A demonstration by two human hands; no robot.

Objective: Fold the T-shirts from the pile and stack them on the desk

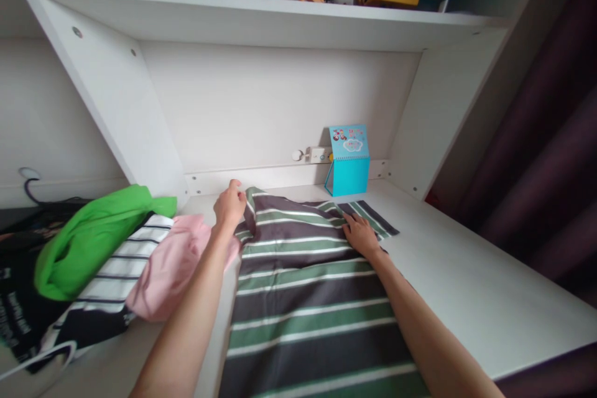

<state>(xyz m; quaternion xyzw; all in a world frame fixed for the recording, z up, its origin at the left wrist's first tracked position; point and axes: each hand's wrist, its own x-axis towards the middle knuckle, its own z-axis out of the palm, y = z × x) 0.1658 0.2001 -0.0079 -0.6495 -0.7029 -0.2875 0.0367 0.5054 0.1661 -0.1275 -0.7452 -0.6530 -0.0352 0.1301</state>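
A shirt with dark grey, green and white stripes [308, 286] lies spread lengthwise over the white desk, its near end running out of the bottom of view. At its far left corner my left hand [229, 204] is closed, pinching the cloth, which rises in a fold beside the fingers. My right hand [362, 235] rests on the far right part of the shirt, fingers stretched out over the fabric. Just past those fingers a striped sleeve [380, 221] sticks out flat to the right. Small wrinkles cross the cloth between both hands.
Left of the shirt lie a pink garment [165, 273], a white striped one [124, 267], a green one [88, 242] and black clothes with hangers. A blue desk calendar [351, 174] stands behind, near a socket [319, 155]. Toys line the shelf [280, 22] above.
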